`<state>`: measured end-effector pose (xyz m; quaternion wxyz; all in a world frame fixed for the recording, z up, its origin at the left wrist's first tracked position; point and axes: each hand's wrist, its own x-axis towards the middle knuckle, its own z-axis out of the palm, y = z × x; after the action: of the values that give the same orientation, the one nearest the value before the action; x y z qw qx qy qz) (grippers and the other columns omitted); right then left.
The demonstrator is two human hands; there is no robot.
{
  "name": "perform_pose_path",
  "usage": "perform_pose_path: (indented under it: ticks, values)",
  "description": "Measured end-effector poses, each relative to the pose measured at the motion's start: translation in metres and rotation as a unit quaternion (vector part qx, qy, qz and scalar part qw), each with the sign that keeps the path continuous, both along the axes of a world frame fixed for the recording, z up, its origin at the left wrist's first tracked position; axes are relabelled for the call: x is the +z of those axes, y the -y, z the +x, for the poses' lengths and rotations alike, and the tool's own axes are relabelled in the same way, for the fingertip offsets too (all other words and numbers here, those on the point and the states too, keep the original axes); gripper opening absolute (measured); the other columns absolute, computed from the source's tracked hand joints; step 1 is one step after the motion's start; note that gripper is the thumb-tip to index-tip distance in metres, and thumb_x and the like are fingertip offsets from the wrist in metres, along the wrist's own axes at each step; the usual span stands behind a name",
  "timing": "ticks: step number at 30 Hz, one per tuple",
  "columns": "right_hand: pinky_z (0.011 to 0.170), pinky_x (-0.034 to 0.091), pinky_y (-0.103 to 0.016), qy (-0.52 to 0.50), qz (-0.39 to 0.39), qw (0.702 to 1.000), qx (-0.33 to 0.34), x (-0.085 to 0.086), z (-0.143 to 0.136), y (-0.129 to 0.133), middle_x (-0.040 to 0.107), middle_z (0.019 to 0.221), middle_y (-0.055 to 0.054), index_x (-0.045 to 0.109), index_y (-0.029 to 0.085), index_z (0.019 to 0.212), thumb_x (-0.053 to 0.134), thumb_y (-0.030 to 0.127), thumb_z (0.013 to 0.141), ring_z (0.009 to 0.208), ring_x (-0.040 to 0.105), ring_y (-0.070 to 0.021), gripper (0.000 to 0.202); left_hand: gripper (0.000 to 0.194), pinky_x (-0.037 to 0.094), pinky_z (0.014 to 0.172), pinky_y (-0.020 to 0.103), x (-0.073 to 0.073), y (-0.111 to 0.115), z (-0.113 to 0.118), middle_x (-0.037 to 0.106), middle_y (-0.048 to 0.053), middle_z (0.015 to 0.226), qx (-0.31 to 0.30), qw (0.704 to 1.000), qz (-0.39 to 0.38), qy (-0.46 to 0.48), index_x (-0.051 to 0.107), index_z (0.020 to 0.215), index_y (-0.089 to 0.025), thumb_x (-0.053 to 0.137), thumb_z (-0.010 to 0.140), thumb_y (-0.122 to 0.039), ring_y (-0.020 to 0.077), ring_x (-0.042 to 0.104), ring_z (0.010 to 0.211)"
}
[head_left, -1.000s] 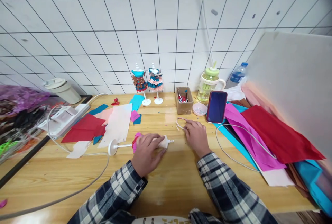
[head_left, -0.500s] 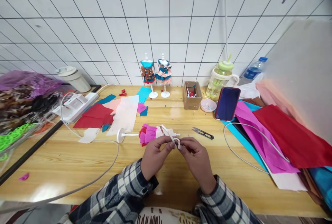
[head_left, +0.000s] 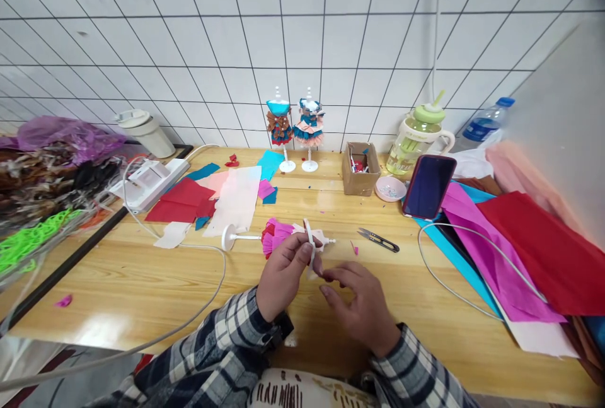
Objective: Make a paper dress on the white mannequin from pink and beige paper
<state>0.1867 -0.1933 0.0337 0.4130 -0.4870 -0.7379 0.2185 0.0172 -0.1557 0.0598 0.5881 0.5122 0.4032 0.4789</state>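
My left hand (head_left: 283,275) pinches a thin white ring (head_left: 312,256), which looks like a narrow roll of tape, between thumb and fingers. Just right of it, my right hand (head_left: 362,307) has its thumb and index finger apart, the index fingertip close to the left fingers; nothing clear shows in its grip. Behind my left hand a small dress stand (head_left: 278,236) lies on its side, dressed in a magenta and red skirt with a pale top. The ring and hand partly cover it. Thread snips (head_left: 378,239) lie farther right.
Two dressed stands (head_left: 293,124) stand upright by the wall. A cardboard box (head_left: 359,174), a small dish (head_left: 391,188) and a propped phone (head_left: 429,187) are to their right. Fabric pieces (head_left: 179,203) lie left, folded cloth (head_left: 543,250) right. A cable (head_left: 203,313) crosses the left side.
My right hand has moved away from the white ring, down and right, and its fingers have parted. My left hand keeps the ring, now more upright. A small pink scrap shows near the snips.
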Motion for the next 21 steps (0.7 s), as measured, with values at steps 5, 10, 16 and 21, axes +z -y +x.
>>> perform_pose_path:
  ticks: [5,10,16,21]
  values:
    - [0.072,0.051,-0.034,0.024,0.123,0.987,-0.103,0.036,0.016,-0.004,0.068,0.089,-0.004,0.065,0.025,0.107,0.063,0.024,0.086,0.081,0.063,-0.0188,0.022,0.042,0.04,0.067,0.025,0.003,0.002,0.0,0.056,-0.002,0.062,0.013,1.0,0.009,-0.024,0.063,0.116,-0.014,0.052,0.093,-0.047,0.0107,0.05,0.062]
    - [0.074,0.049,-0.035,0.087,0.208,0.972,-0.067,0.055,0.004,-0.012,0.07,0.091,-0.004,0.066,0.027,0.108,0.066,0.019,0.085,0.081,0.064,-0.0187,0.025,0.049,0.044,0.08,0.03,0.003,0.005,0.004,0.066,0.005,0.083,-0.029,0.999,-0.014,0.002,0.057,0.133,-0.016,0.053,0.093,-0.044,0.0155,0.057,0.081]
    - [0.076,0.05,-0.036,0.063,0.183,0.977,-0.089,0.047,-0.001,-0.015,0.07,0.093,-0.005,0.066,0.025,0.108,0.063,0.019,0.087,0.085,0.064,-0.02,0.022,0.062,0.047,0.087,0.032,0.009,0.01,0.003,0.069,0.006,0.093,-0.087,0.995,-0.04,0.013,0.045,0.143,-0.018,0.066,0.086,-0.032,0.0171,0.062,0.089]
    - [0.075,0.049,-0.035,0.065,0.195,0.974,-0.092,0.042,0.005,-0.016,0.07,0.093,-0.003,0.068,0.029,0.108,0.065,0.019,0.086,0.083,0.063,-0.0189,0.024,0.057,0.051,0.084,0.032,0.008,0.014,0.002,0.071,0.007,0.092,-0.11,0.993,0.003,-0.041,0.046,0.142,-0.019,0.062,0.088,-0.03,0.0182,0.065,0.086]
